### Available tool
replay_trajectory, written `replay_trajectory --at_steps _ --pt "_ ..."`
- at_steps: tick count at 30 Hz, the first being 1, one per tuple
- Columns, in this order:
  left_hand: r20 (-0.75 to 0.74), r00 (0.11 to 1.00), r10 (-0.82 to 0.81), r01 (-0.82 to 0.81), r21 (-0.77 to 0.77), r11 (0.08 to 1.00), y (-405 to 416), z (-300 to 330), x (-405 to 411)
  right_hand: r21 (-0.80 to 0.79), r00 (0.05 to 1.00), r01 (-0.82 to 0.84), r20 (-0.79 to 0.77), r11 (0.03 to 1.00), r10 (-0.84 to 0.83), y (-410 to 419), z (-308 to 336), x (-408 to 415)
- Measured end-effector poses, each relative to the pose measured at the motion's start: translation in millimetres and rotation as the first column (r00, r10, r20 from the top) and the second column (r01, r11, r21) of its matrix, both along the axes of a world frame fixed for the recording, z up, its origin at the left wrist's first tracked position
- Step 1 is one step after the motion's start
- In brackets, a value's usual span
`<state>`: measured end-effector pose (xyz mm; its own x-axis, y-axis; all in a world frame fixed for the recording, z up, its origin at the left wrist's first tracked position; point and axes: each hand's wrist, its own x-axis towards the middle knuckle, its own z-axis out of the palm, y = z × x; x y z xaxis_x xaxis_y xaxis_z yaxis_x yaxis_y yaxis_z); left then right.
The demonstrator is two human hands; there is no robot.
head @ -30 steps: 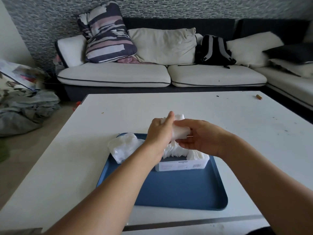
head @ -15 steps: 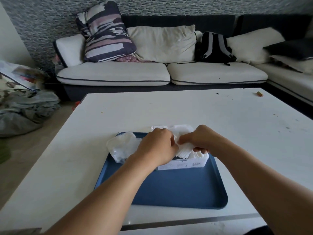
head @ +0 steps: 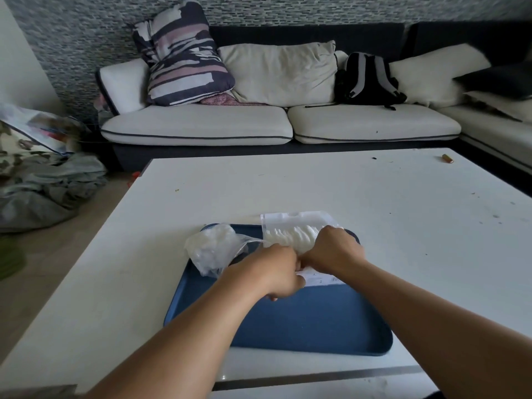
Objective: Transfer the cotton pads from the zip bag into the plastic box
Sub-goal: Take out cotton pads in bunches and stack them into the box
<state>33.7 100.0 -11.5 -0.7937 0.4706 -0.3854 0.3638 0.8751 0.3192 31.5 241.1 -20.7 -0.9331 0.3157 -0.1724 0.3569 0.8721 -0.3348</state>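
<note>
Both hands dropped since earlier frame. My left hand (head: 280,272) and right hand (head: 335,250), fingers curled, pressing zip bag (head: 290,228) of cotton pads (head: 288,237) onto plastic box (head: 322,279) on blue tray (head: 302,321), probably packing them in. Second bag (head: 213,249) lies left.

Wall: grey-and-white mosaic tile wall (head: 86,38) across the back, with a plain pale wall (head: 17,67) at far left.
Sofa: dark-framed corner sofa with 2 cream seat cushions (head: 198,125) piped in dark trim.
Pillows: 1 striped navy, pink and white pillow (head: 181,53); 1 cream pillow (head: 282,73) beside it.
Backpack: black backpack with grey straps (head: 367,77) upright on the right seat.
Table: large white rectangular table (head: 316,185) in front.
Floor: light wood floor (head: 43,254), crumpled grey-green fabric (head: 49,185) at left.
</note>
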Motion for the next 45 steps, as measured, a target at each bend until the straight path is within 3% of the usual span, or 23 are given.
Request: replay_trajectory --at_steps 5,11,14,18,20,23,28,30,33,35,37,39,41,45 --pt "0.088 0.995 0.039 -0.027 -0.142 0.99 -4.5 -1.6 1.3 0.152 0.998 -0.063 0.0 0.986 0.064 3.3 5.0 -0.9" --pt "0.087 0.996 0.006 0.007 -0.15 0.989 -6.3 0.8 2.2 0.271 0.998 -0.069 0.032 0.96 0.062 10.6 6.3 -2.0" --pt "0.076 0.997 -0.009 0.021 -0.166 0.986 -6.6 0.4 2.1 0.154 0.996 -0.079 0.045 0.985 0.073 15.2 13.6 -5.5" --pt "0.08 0.996 -0.03 0.041 -0.132 0.99 -7.5 1.5 -2.2 -0.232 0.987 -0.1 -0.146 0.968 0.067 14.7 41.6 -8.8" --pt "0.06 0.997 -0.038 0.045 -0.118 0.992 -7.5 0.1 -3.9 -0.397 0.998 -0.056 0.016 0.916 0.068 2.8 48.7 -0.8" --pt "0.057 0.997 -0.045 0.053 -0.136 0.989 -8.0 -2.6 -2.8 -0.406 0.916 -0.02 0.359 0.913 0.18 -13.3 40.5 10.2" --pt "0.037 0.999 -0.013 0.02 -0.177 0.984 -13.0 0.3 2.3 -0.476 0.925 0.102 0.367 0.874 0.093 -8.4 37.5 2.8" --pt "0.109 0.994 -0.011 0.019 -0.073 0.997 -16.5 9.4 5.2 -0.432 0.936 0.051 0.335 0.9 0.107 -12.7 39.1 3.6" --pt "0.279 0.96 0.019 -0.107 0.304 0.947 -29.4 40.0 3.8 -0.374 0.989 -0.043 0.113 0.926 0.091 -23.1 48.7 5.2" --pt "0.221 0.965 0.142 -0.239 0.512 0.825 -51.3 61.3 -3.4 -0.463 0.989 -0.12 0.022 0.878 0.146 -33.3 62.0 8.8" --pt "0.061 0.921 0.386 -0.334 0.634 0.697 -79.4 66.5 -15.4 -0.59 0.956 -0.197 0.062 0.783 0.287 -46.3 68.7 16.6" --pt "-0.129 0.798 0.589 -0.411 0.599 0.688 -108.0 52.7 -28.5 -0.531 0.885 -0.355 0.074 0.769 0.46 -58.1 57.9 23.3" --pt "-0.211 0.741 0.637 -0.522 0.415 0.745 -127.0 29.5 -37.5 -0.354 0.82 -0.518 0.054 0.779 0.57 -68.7 43.1 23.7" --pt "-0.044 0.797 0.603 -0.576 0.244 0.78 -139.0 -5.9 -47.0 -0.16 0.774 -0.618 0.049 0.77 0.632 -84.2 8.4 7.2"
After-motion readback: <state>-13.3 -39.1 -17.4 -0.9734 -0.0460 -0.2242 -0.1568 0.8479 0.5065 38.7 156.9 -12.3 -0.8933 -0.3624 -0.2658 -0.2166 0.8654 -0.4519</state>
